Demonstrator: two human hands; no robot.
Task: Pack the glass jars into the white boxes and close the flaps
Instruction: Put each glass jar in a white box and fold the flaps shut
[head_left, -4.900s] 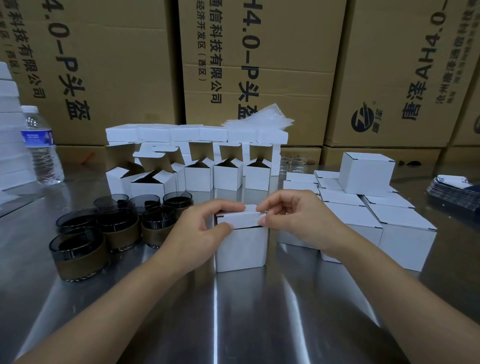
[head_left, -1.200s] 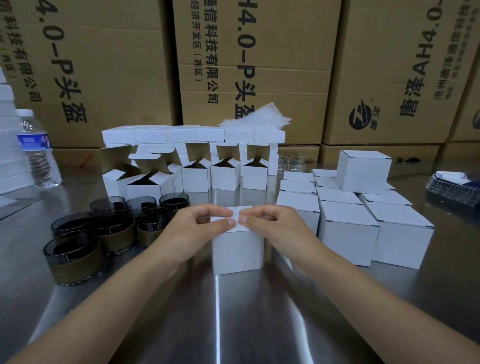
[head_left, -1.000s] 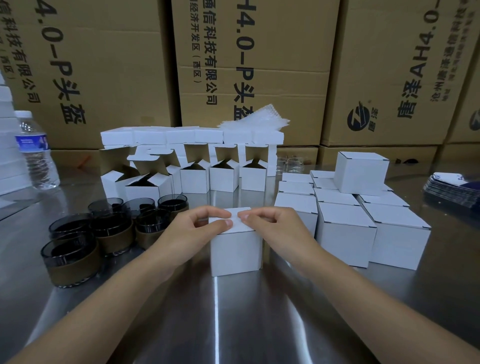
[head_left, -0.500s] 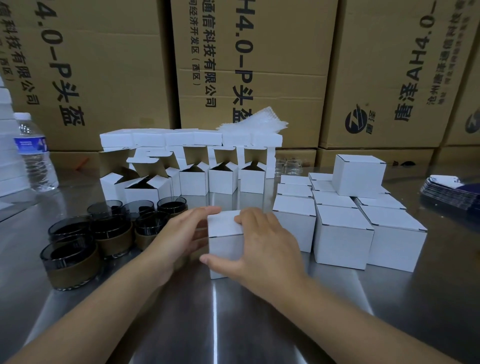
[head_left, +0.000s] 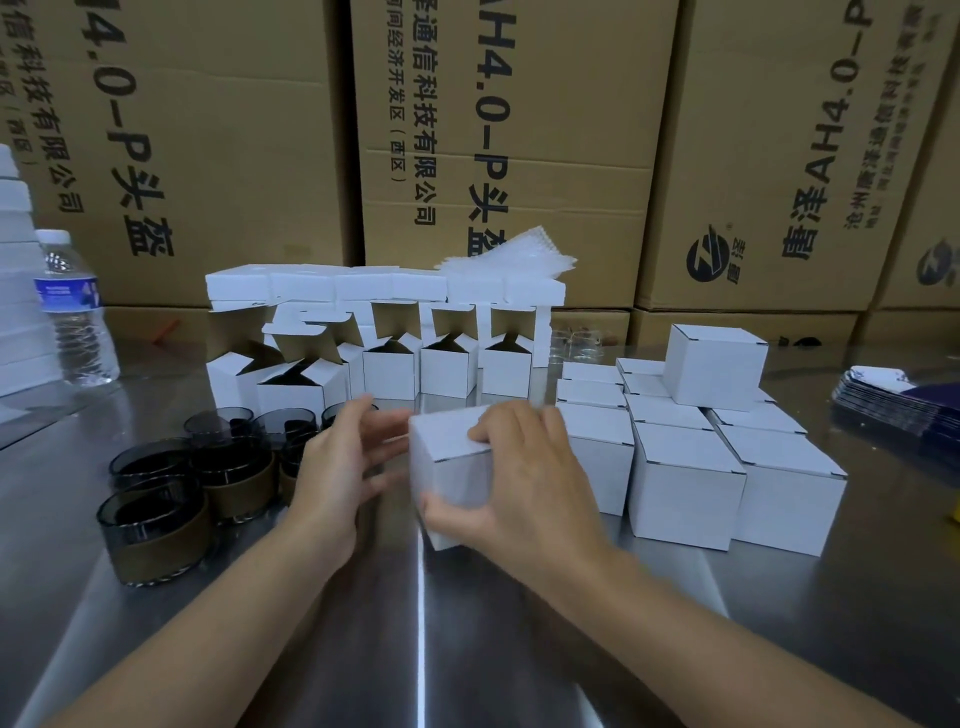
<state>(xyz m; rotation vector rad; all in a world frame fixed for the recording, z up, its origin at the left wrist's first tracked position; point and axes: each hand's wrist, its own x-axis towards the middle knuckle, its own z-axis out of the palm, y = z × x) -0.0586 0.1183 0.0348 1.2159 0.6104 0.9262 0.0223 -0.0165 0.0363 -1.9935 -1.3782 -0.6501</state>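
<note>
Polished steel worktop (head_left: 467, 649), walled behind by stacked brown cartons (head_left: 519, 130). At centre, one closed white box (head_left: 452, 473), tilted, gripped by right hand (head_left: 530, 483); left hand (head_left: 332, 467) open-fingered just left of it. Further left: at least six glass jars (head_left: 150, 525), one water bottle (head_left: 72, 312). Behind: at least five open boxes (head_left: 447, 369). Right: roughly ten closed boxes (head_left: 685, 488).

The boxes (head_left: 685, 483) are white, the jars (head_left: 156, 525) smoky (brown-banded)

Dim light; table (head_left: 467, 649) glare streak; hands motion-blurred.
</note>
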